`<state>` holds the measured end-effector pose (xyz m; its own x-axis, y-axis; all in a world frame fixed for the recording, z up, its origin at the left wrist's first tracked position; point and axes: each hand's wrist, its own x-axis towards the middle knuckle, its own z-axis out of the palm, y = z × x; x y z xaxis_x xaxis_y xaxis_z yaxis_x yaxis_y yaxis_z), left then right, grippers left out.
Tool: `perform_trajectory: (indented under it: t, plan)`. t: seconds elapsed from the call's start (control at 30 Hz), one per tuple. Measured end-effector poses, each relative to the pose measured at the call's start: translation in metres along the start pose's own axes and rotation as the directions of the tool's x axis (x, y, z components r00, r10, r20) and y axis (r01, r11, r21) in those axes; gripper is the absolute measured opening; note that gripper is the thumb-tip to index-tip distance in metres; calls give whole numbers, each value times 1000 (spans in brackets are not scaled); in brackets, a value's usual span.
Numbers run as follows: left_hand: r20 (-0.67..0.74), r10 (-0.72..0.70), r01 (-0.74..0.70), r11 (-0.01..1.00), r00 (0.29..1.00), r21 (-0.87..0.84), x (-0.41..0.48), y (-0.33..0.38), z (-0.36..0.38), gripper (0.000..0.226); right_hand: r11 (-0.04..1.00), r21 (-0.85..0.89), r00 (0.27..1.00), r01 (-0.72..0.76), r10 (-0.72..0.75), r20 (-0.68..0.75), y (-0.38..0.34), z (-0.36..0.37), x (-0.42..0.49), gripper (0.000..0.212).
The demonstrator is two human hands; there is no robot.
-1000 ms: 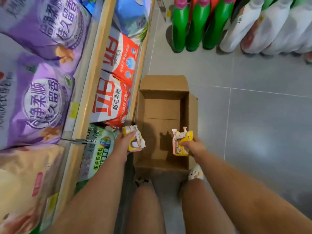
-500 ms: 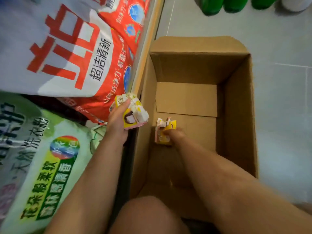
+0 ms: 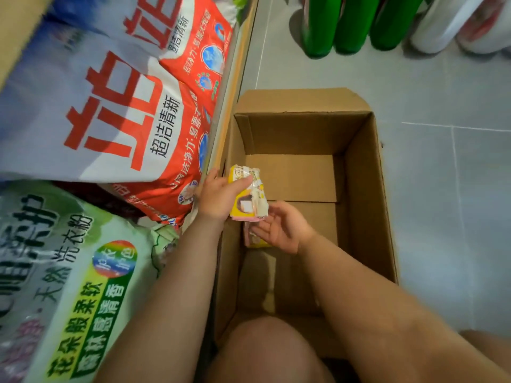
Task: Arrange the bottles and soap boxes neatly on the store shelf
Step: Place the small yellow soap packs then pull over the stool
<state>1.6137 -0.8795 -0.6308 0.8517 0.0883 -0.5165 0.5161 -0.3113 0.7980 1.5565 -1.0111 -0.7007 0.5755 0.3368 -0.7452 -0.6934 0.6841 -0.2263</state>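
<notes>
My left hand grips a crumpled yellow and white soap box over the left wall of an open cardboard carton. Just right of it and lower, my right hand is inside the carton with the palm showing and the fingers relaxed. A second yellow soap box lies under those fingers on the carton floor, mostly hidden. Green bottles and white bottles stand on the floor at the top.
The shelf on the left holds large bags of washing powder, red and white ones above a green one. The shelf's wooden edge runs along the carton's left side. Grey floor tiles lie to the right. My knee is at the bottom.
My right hand has let go of the second soap box inside the carton and opened. My left hand has brought its soap box rightward over the carton's edge.
</notes>
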Motion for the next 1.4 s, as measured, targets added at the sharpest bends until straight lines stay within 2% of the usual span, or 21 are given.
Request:
perform_trajectory:
  t: [0.07, 0.1, 0.2, 0.33, 0.43, 0.53, 0.63, 0.73, 0.87, 0.97, 1.13, 1.17, 1.27, 1.3, 1.4]
  plan:
    - [53, 26, -41, 954, 998, 297, 0, 1, 7, 41, 1000, 1, 989, 2, -2, 145, -9, 5, -14, 36]
    - [70, 16, -42, 923, 997, 382, -1, 0, 10, 37, 1000, -18, 982, 9, -5, 187, -13, 8, -19, 36]
    - [92, 7, -49, 880, 996, 473, -3, -2, 16, 26, 995, -96, 983, 37, -19, 184, -19, 8, -23, 24]
    - [25, 134, -134, 920, 991, 369, -1, -10, 13, 31, 997, -56, 997, 56, -53, 52, -19, -18, -18, 17]
    - [-13, 172, -160, 942, 985, 294, 1, -24, 4, 41, 999, -43, 985, 32, -38, -168, -12, -51, -12, 20]
    - [14, 210, -206, 940, 978, 274, -3, -42, 0, 66, 977, -213, 890, -8, -90, -446, 0, -83, 4, 35]
    - [-61, 73, -55, 965, 995, 257, -2, -54, -1, 76, 953, -299, 805, -49, -139, -577, 10, -95, 23, 38]
    - [-87, -56, 82, 940, 995, 331, 3, -57, 0, 63, 894, -432, 780, -118, -185, -597, 18, -88, 37, 32]
    - [-83, -39, 68, 919, 996, 389, 8, -52, 2, 58, 848, -521, 775, -97, -264, -575, 29, -70, 50, 30]
    - [-87, -20, 54, 911, 996, 408, 15, -45, 1, 58, 830, -558, 715, -17, -380, -587, 35, -63, 56, 28]
    - [-110, -8, 63, 859, 994, 508, 29, -38, -4, 57, 802, -595, 602, 56, -502, -621, 40, -51, 63, 38]
    - [-113, -1, 61, 847, 994, 528, 32, -37, -5, 57, 774, -632, 596, 21, -518, -614, 39, -51, 64, 41]
    - [-140, 4, 77, 819, 990, 568, 37, -38, -5, 58, 574, -784, 595, -234, -553, -583, 34, -54, 66, 46]
    - [-146, 5, 80, 817, 989, 571, 37, -40, -5, 58, 544, -793, 598, -273, -550, -583, 31, -55, 67, 48]
    - [-161, 7, 83, 835, 987, 543, 37, -45, -4, 58, 606, -767, 630, -210, -516, -580, 24, -55, 64, 53]
